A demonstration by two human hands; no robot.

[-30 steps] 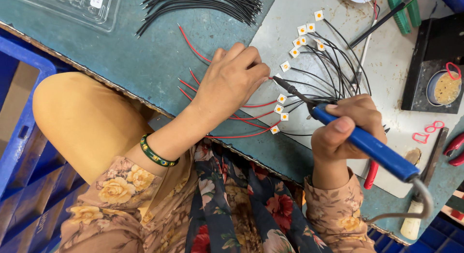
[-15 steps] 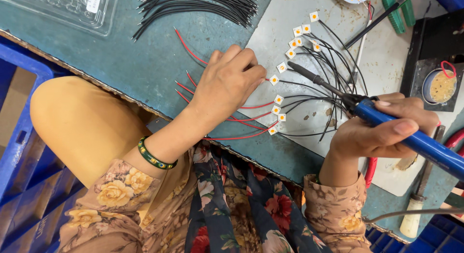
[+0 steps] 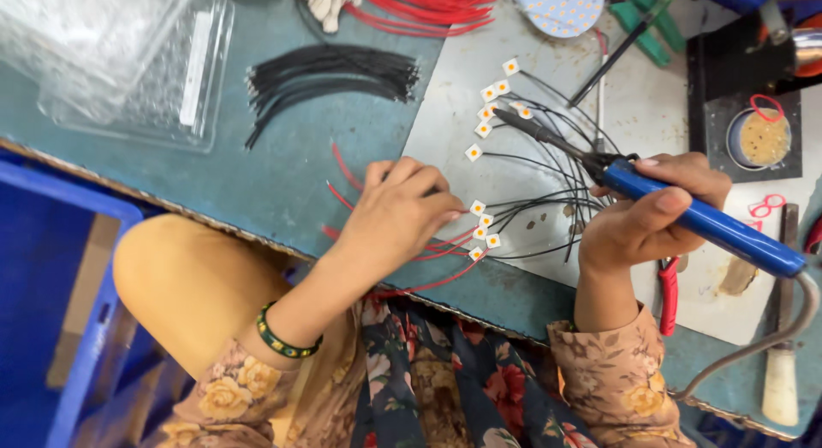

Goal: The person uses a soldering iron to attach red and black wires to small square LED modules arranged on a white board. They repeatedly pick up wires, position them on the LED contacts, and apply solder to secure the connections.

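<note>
over the upper chips (image 3: 488, 95), the soldering iron (image 3: 685, 212) tip has moved up.

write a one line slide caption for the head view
Right hand aims a blue soldering iron at small LED chips while left hand pins red wires.

A clear plastic blister pack (image 3: 128, 67) lies at the far left of the teal tabletop (image 3: 282, 178). A narrow white label strip (image 3: 195, 67) runs along it.
</note>
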